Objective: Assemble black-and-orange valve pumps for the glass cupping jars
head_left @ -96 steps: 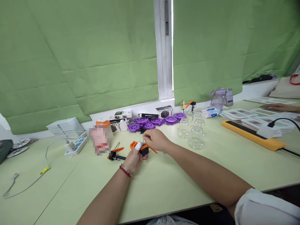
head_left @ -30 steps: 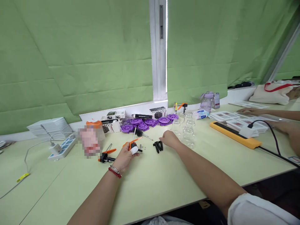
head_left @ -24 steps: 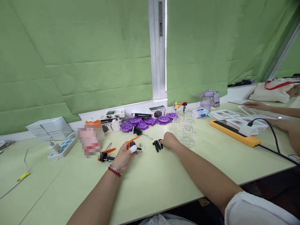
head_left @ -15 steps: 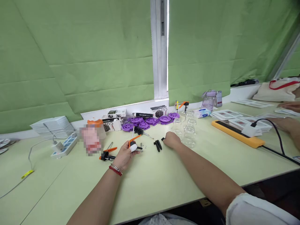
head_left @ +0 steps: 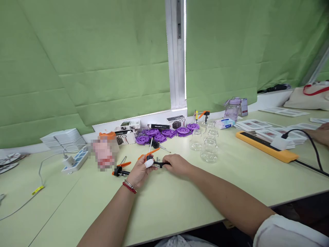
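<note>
My left hand (head_left: 141, 171), with a white wrap on one finger, is closed on an orange and black part (head_left: 153, 153) near the middle of the table. Just to its right, my right hand (head_left: 177, 164) pinches a black piece (head_left: 164, 164) whose left end meets the part at my left fingertips. Whether the two are joined is too small to tell. Left of my left hand lies another orange and black part (head_left: 118, 171). A screwdriver (head_left: 164, 149) rests behind my hands, in front of several purple discs (head_left: 167, 133).
Several clear glass jars (head_left: 209, 151) stand right of my hands. A yellow power strip (head_left: 267, 147) and stacked white cards (head_left: 272, 132) lie further right, near another person's hand (head_left: 318, 134). A white power strip (head_left: 77, 161) and pink pixelated item (head_left: 104, 152) are at left.
My right hand has moved left to my left hand, bringing a black piece from the table. The black pieces seen between the hands before no longer show there. The view has shifted slightly.
</note>
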`<state>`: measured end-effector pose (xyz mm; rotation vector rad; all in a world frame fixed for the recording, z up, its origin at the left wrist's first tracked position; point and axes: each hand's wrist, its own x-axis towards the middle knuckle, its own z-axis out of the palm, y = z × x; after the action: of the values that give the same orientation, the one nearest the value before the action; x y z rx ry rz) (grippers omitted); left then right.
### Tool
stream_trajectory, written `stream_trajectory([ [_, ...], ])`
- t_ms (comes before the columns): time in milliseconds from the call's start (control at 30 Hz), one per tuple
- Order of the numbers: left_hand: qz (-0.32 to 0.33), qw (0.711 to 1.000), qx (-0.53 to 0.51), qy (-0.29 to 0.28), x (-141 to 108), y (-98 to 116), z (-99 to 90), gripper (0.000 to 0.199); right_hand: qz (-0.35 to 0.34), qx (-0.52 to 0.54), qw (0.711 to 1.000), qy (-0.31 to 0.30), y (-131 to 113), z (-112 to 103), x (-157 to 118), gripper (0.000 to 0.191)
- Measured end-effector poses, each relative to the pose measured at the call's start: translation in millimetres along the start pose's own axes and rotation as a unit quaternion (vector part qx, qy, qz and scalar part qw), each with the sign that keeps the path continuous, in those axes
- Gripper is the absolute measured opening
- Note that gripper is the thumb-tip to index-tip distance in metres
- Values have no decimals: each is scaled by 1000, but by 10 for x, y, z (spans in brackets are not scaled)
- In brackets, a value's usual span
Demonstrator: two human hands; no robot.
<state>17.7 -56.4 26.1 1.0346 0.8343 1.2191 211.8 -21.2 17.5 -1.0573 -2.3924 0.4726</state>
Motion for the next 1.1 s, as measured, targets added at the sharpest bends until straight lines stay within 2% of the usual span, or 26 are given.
stream_trajectory([
  [133,-10,1000,14,1,-15,1,32,31,6,28,1000,-4,-33,16,-32,8],
  [300,14,998,63,5,-19,3,46,42,2,45,999,9,-75,15,-33,10],
  [533,45,989,133,45,-6,-27,31,42,11,93,995,16,-94,54,-39,12],
  [900,11,988,149,35,11,-35,-15,43,-23,104,993,50,-108,107,-40,17],
  [1100,9,988,144,48,20,-62,-21,45,-6,108,993,44,-136,76,-44,18],
])
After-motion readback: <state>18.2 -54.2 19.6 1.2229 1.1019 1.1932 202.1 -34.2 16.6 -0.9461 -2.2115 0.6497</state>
